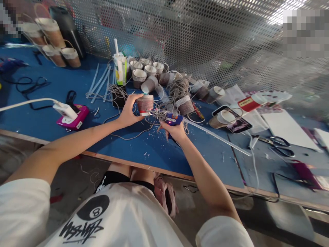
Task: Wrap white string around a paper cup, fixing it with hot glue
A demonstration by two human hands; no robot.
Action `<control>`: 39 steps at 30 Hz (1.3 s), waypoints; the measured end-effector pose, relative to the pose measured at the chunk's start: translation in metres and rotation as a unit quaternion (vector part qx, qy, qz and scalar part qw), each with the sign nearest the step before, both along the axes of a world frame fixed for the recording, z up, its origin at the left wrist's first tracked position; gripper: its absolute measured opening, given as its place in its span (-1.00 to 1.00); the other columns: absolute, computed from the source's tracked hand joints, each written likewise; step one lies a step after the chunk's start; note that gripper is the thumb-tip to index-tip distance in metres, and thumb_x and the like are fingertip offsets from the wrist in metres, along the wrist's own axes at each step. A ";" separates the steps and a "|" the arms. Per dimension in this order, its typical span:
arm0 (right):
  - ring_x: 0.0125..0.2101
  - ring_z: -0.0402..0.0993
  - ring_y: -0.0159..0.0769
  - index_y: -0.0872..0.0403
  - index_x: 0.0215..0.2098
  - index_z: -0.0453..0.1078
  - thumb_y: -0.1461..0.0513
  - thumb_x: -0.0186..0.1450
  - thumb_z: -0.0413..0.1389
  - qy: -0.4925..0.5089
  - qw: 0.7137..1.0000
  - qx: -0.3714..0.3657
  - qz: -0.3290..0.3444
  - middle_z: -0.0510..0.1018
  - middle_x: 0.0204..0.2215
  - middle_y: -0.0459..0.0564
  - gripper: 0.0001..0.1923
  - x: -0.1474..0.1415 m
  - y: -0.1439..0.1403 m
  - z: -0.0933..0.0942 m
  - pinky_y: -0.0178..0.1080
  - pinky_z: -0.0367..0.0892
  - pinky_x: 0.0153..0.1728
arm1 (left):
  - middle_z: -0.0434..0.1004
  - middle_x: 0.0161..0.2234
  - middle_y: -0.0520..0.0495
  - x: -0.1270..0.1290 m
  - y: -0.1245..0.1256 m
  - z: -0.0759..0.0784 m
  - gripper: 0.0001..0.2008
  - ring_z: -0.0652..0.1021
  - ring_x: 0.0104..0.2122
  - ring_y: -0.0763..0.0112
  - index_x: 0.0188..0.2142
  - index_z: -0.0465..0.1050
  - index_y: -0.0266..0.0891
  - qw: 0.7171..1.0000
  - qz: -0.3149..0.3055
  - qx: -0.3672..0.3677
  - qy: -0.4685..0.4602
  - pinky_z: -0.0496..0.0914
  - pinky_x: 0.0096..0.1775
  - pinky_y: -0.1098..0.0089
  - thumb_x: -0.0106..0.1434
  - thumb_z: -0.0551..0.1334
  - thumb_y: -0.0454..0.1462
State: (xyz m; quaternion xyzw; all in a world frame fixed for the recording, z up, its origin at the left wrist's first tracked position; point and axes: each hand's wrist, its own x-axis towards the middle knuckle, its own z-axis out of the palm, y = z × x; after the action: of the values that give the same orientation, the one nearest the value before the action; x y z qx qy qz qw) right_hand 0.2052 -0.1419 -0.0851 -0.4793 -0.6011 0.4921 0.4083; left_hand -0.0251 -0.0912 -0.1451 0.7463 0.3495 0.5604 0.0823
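- Blue worktable (51,85) stood before a perforated metal screen.
- Left hand (128,115) had its fingers curled around a twine-wrapped paper cup (145,104), held above the table's middle.
- Right hand (174,130) was clenched on a blue glue gun (172,119), nozzle at the cup.
- Hot glue could burn the fingertips so near the nozzle.
- Counted: perhaps ten loose cups behind, four stacked far left, one pair of scissors (279,144).

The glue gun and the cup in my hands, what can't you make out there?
Head view only:
- Glue gun: grip hidden inside the right hand; nozzle tip lost among twine.
- Cup: near side covered by the left hand; wrapping detail too small.
- Whether nozzle touches cup: cannot tell.
- Top corners: blurred out.
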 end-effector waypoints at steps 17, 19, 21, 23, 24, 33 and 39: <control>-0.86 0.14 -0.47 0.03 -0.67 0.31 0.09 0.07 0.37 0.002 0.999 0.010 -0.031 0.37 -0.79 -0.15 -0.63 0.005 0.006 -0.004 -0.34 0.12 -0.93 | 0.32 0.07 -0.20 -0.001 0.004 -0.007 -0.22 0.48 0.05 0.16 0.21 0.15 -0.04 0.999 -0.011 -0.020 -0.040 0.51 -0.05 0.22 0.13 0.34 0.19; -0.86 0.15 -0.46 0.03 -0.68 0.31 0.08 0.07 0.36 -0.002 0.999 0.007 -0.037 0.37 -0.79 -0.15 -0.63 0.006 0.007 -0.004 -0.33 0.13 -0.92 | 0.31 0.09 -0.20 -0.001 0.004 -0.008 -0.21 0.47 0.08 0.15 0.21 0.15 -0.03 0.999 -0.015 -0.024 -0.047 0.51 -0.02 0.21 0.12 0.34 0.19; -0.86 0.17 -0.45 0.03 -0.69 0.31 0.07 0.06 0.36 -0.005 0.999 0.004 -0.039 0.37 -0.79 -0.14 -0.62 0.007 0.008 -0.004 -0.33 0.12 -0.92 | 0.31 0.10 -0.20 -0.001 0.004 -0.008 -0.21 0.47 0.09 0.14 0.21 0.15 -0.03 0.998 -0.016 -0.027 -0.053 0.51 -0.01 0.20 0.12 0.34 0.19; -0.86 0.17 -0.45 0.04 -0.69 0.32 0.08 0.05 0.36 0.001 0.999 0.005 -0.037 0.38 -0.79 -0.13 -0.63 0.007 0.008 -0.004 -0.34 0.11 -0.92 | 0.30 0.11 -0.21 -0.001 0.005 -0.009 -0.21 0.46 0.11 0.12 0.21 0.15 -0.03 0.998 -0.017 -0.029 -0.057 0.51 0.00 0.18 0.12 0.35 0.19; -0.86 0.16 -0.46 0.04 -0.69 0.32 0.10 0.05 0.36 0.006 0.999 0.008 -0.036 0.38 -0.80 -0.13 -0.63 0.007 0.009 -0.004 -0.35 0.11 -0.92 | 0.30 0.11 -0.21 -0.001 0.005 -0.009 -0.21 0.46 0.12 0.12 0.21 0.14 -0.03 0.998 -0.018 -0.029 -0.057 0.50 0.02 0.17 0.12 0.35 0.19; -0.86 0.17 -0.46 0.03 -0.68 0.30 0.11 0.08 0.33 -0.004 0.999 0.006 -0.048 0.37 -0.80 -0.14 -0.65 0.010 0.009 -0.005 -0.35 0.12 -0.91 | 0.28 0.14 -0.22 -0.003 0.006 -0.009 -0.18 0.45 0.16 0.11 0.23 0.09 -0.03 0.997 -0.041 -0.027 -0.063 0.50 0.09 0.15 0.12 0.36 0.16; -0.84 0.14 -0.48 0.03 -0.68 0.29 0.12 0.09 0.29 -0.008 0.998 -0.004 -0.057 0.38 -0.79 -0.12 -0.67 0.011 0.010 -0.006 -0.35 0.11 -0.90 | 0.27 0.16 -0.23 -0.004 0.008 -0.012 -0.14 0.47 0.14 0.09 0.24 0.06 0.00 0.995 -0.059 -0.034 -0.077 0.50 0.08 0.12 0.09 0.37 0.19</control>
State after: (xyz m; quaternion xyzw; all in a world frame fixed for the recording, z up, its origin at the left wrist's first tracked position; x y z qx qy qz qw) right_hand 0.2161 -0.1315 -0.0908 -0.5186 -0.5741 0.4665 0.4288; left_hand -0.0295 -0.0828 -0.1568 0.7174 0.3158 0.5980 0.1670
